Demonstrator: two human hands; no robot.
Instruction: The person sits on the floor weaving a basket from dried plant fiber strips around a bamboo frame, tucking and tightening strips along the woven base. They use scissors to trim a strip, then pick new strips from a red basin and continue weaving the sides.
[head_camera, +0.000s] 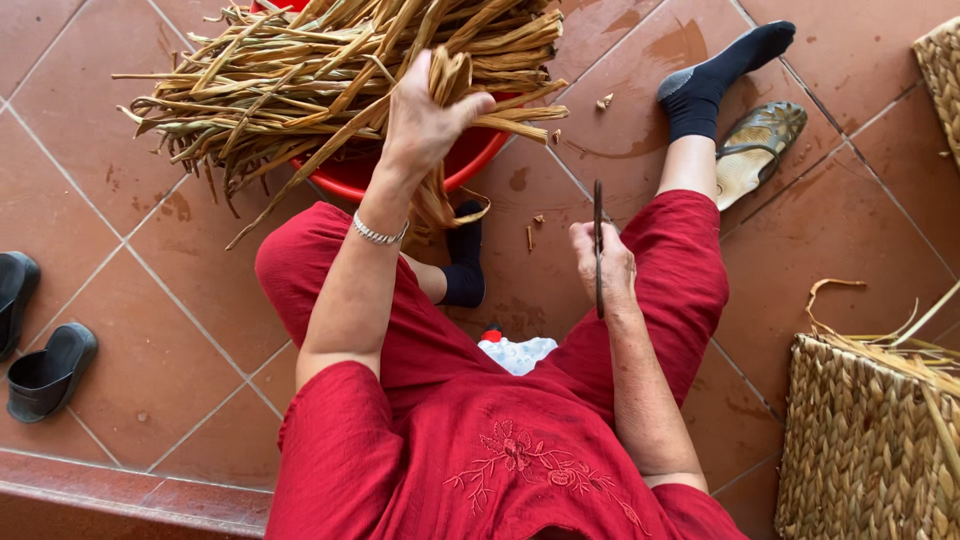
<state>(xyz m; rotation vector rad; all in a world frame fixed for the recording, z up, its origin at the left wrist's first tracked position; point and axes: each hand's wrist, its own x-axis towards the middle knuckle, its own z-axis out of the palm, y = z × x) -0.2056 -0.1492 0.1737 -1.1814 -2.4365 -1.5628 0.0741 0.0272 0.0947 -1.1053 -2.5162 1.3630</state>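
Note:
My left hand reaches forward and grips a bundle of dried plant stalks hanging from a big heap of stalks. The heap fills a red basin on the tiled floor in front of me. My right hand rests over my right knee, closed around a thin dark blade-like tool held upright. I sit in red clothes, with black socks on both feet.
A woven basket with loose stalks stands at the right; another woven piece is at the top right. A sandal lies by my right foot. Two black slippers sit at the left. A step edge runs along the bottom left.

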